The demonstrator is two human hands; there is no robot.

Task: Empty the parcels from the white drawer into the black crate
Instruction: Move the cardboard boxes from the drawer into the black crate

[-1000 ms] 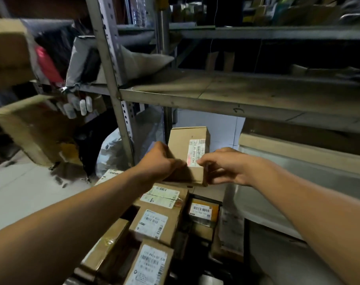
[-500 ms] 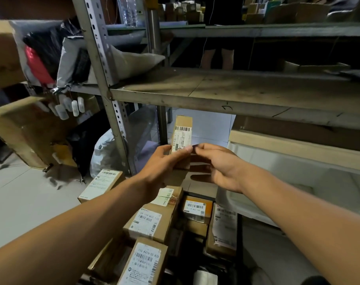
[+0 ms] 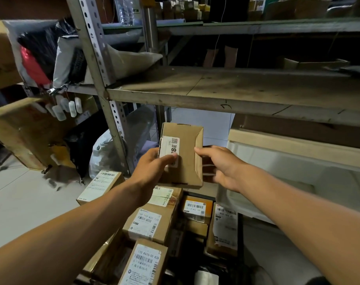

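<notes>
I hold a brown cardboard parcel (image 3: 184, 159) upright below the shelf, above the crate. My left hand (image 3: 152, 171) grips its left side, thumb pressed on the white label. My right hand (image 3: 220, 165) holds the right edge, thumb on the front and fingers hidden behind. The black crate (image 3: 240, 233) lies below, packed with several labelled parcels such as one (image 3: 147, 224) under my left wrist and an orange one (image 3: 197, 207). The white drawer (image 3: 263, 161) stands to the right, and what shows of its inside is bare.
A perforated metal upright (image 3: 113, 124) and a wooden shelf board (image 3: 236, 89) stand close above the hands. Another labelled parcel (image 3: 100, 185) lies left of the crate. Bags (image 3: 105, 155) and a big carton (image 3: 24, 128) crowd the left. A person's legs (image 3: 220, 56) show behind the shelving.
The parcel has been turned in both hands: first label face on, then edge on, now its flap side faces me. It stays above the crate.
</notes>
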